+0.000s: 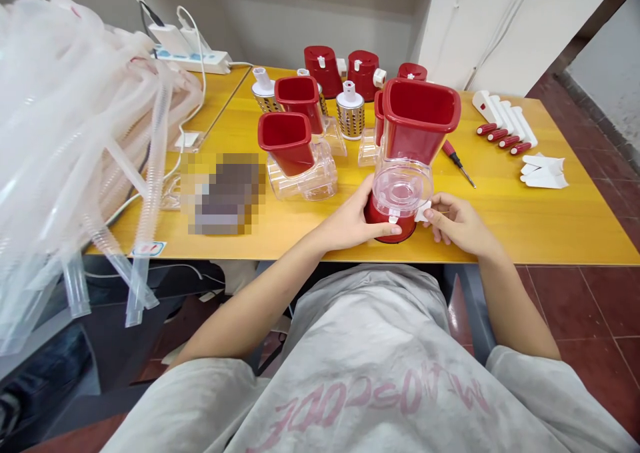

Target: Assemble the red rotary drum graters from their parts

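Note:
A rotary drum grater stands upright near the table's front edge. Its red base [393, 230] carries a clear plastic body [404, 183] topped by a tall red hopper [420, 116]. My left hand [353, 220] is wrapped round the left side of the base, thumb across its front by a small white catch [394, 218]. On the other side, my right hand [457, 223] has its fingers closed on a white knob [423, 211] that sticks out from the base. The inner side of the left fingers is hidden behind the base.
Other red hoppers [285, 133], red bases [323, 66] and metal grating drums [351, 114] stand behind. A screwdriver [457, 162], white crank handles [505, 118] and white plastic pieces [545, 171] lie right. Clear hoses [150, 226] are heaped left, near a power strip [200, 58].

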Demonstrator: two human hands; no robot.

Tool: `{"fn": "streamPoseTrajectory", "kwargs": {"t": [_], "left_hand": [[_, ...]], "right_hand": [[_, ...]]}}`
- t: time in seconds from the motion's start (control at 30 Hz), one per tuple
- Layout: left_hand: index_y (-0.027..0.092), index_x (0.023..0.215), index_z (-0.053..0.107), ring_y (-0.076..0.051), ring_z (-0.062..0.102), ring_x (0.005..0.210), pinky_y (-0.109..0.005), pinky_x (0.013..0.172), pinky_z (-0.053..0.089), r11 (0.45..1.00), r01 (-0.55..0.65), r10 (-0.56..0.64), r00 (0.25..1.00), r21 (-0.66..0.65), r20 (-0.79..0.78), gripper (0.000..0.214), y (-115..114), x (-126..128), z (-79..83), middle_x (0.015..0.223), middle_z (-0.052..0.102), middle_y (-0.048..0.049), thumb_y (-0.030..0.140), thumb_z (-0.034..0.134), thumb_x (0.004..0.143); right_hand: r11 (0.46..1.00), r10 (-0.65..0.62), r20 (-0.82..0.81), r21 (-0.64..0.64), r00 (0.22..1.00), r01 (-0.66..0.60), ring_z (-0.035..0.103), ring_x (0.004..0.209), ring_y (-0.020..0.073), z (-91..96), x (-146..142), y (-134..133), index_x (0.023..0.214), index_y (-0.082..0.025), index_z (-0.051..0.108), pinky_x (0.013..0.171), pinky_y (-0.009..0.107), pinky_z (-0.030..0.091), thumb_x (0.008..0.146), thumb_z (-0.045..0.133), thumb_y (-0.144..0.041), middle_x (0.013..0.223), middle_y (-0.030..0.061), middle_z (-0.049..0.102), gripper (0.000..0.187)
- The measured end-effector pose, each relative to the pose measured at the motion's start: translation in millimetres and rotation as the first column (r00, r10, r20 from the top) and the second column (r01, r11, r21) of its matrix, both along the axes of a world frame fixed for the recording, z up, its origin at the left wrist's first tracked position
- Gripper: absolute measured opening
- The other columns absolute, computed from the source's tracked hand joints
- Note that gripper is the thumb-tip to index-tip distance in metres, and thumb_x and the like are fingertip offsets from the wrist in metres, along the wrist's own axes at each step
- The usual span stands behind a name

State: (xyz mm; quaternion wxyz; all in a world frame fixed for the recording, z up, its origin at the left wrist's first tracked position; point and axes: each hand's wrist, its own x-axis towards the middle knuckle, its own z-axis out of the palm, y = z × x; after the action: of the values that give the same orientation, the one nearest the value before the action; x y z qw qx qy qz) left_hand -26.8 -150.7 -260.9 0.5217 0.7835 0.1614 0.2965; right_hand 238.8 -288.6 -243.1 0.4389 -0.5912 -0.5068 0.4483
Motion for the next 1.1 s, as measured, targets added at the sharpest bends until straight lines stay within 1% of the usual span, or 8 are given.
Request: {"fn": "streamPoseTrajectory", "kwargs": {"t": [0.2, 0.47, 0.6, 0.7, 0.8, 0.87, 1.0, 1.1], "left_hand": [[0.022, 0.179, 0.048, -0.048, 0.062, 0.17, -0.063, 0.148, 0.047, 0.998, -0.054, 0.053, 0.996, 0.02, 0.075, 0.128, 1.3, 4.5, -11.4, 0.182, 0.059, -0.0261, 0.082, 0.106, 0.082], [0.029, 0.174, 0.064, -0.046, 0.053, 0.178, -0.067, 0.154, 0.039, 0.998, -0.062, 0.063, 0.996, -0.012, 0.062, 0.104, 12.1, -2.2, -6.4, 0.182, 0.06, -0.0204, 0.081, 0.1, 0.091], [0.039, 0.183, 0.05, -0.041, 0.051, 0.183, -0.061, 0.148, 0.051, 0.996, 0.02, -0.012, 0.995, -0.081, 0.096, 0.096, 19.8, -9.9, 3.7, 0.194, 0.049, -0.0165, 0.07, 0.094, 0.102], [0.042, 0.185, 0.041, -0.041, 0.054, 0.181, -0.06, 0.144, 0.056, 0.997, 0.002, 0.008, 0.991, -0.075, 0.133, 0.108, 18.2, -11.3, 10.1, 0.195, 0.046, -0.0171, 0.074, 0.096, 0.098], [0.034, 0.182, 0.043, -0.043, 0.062, 0.171, -0.063, 0.145, 0.054, 0.996, -0.061, 0.069, 0.99, -0.062, 0.123, 0.119, 11.0, -7.2, 14.3, 0.18, 0.06, -0.02, 0.078, 0.103, 0.088], [0.029, 0.173, 0.049, -0.041, 0.072, 0.156, -0.063, 0.138, 0.059, 0.99, -0.104, 0.114, 0.988, -0.094, 0.101, 0.111, 4.1, -1.7, 16.2, 0.164, 0.07, -0.0188, 0.076, 0.104, 0.088], [0.028, 0.155, 0.052, -0.037, 0.076, 0.143, -0.061, 0.132, 0.062, 0.95, -0.299, 0.306, 0.949, -0.088, 0.081, 0.104, -14.3, 15.5, 16.4, 0.154, 0.071, -0.0149, 0.069, 0.112, 0.08], [0.028, 0.159, 0.046, -0.041, 0.064, 0.158, -0.065, 0.144, 0.048, 0.88, -0.473, 0.466, 0.878, 0.046, 0.111, 0.112, -32.2, 28.5, 12.4, 0.164, 0.061, -0.0175, 0.073, 0.111, 0.08]], "right_hand": [[0.996, -0.026, -0.056, 0.081, 0.998, 0.031, 0.076, 0.068, 0.0172, -2.5, -7.3, -1.9, 0.108, -0.024, 0.071, 0.065, 0.032, 0.067, 0.089, 0.103, -0.083, 0.093, 0.0041, 0.083, 0.069], [0.969, -0.095, 0.313, 0.246, 0.945, 0.016, 0.075, 0.074, 0.0229, -1.3, -8.9, -9.5, 0.105, -0.025, 0.077, 0.069, 0.039, 0.06, 0.103, 0.092, -0.071, 0.093, 0.0071, 0.086, 0.048], [0.965, -0.108, 0.399, 0.264, 0.91, -0.001, 0.073, 0.069, 0.0234, -4.6, -26.6, -14.8, 0.106, -0.027, 0.07, 0.071, 0.041, 0.06, 0.107, 0.087, -0.063, 0.09, 0.0059, 0.084, 0.04], [0.967, -0.051, 0.421, 0.248, 0.906, -0.06, 0.079, 0.075, 0.0258, -6.1, -48.1, -19.2, 0.117, -0.029, 0.068, 0.073, 0.042, 0.062, 0.113, 0.08, -0.053, 0.098, 0.0066, 0.086, 0.027], [0.965, 0.051, 0.48, 0.203, 0.876, -0.168, 0.083, 0.082, 0.0283, 3.4, -59.7, -23.3, 0.123, -0.028, 0.068, 0.076, 0.042, 0.063, 0.114, 0.076, -0.043, 0.102, 0.0066, 0.088, 0.019], [0.963, 0.1, 0.504, 0.167, 0.858, -0.21, 0.084, 0.083, 0.028, 16.2, -55.5, -26.1, 0.123, -0.027, 0.073, 0.078, 0.042, 0.063, 0.114, 0.078, -0.042, 0.101, 0.0055, 0.089, 0.017], [0.967, -0.059, 0.42, 0.251, 0.906, -0.053, 0.086, 0.092, 0.0275, 39.8, -33.0, -35.5, 0.122, -0.026, 0.084, 0.078, 0.041, 0.068, 0.113, 0.085, -0.051, 0.114, 0.009, 0.092, 0.027], [0.956, -0.113, 0.37, 0.295, 0.922, -0.001, 0.088, 0.125, 0.0368, 42.7, -29.0, -44.6, 0.152, -0.027, 0.082, 0.098, 0.051, 0.076, 0.109, 0.091, -0.062, 0.145, 0.0153, 0.088, 0.057]]}}
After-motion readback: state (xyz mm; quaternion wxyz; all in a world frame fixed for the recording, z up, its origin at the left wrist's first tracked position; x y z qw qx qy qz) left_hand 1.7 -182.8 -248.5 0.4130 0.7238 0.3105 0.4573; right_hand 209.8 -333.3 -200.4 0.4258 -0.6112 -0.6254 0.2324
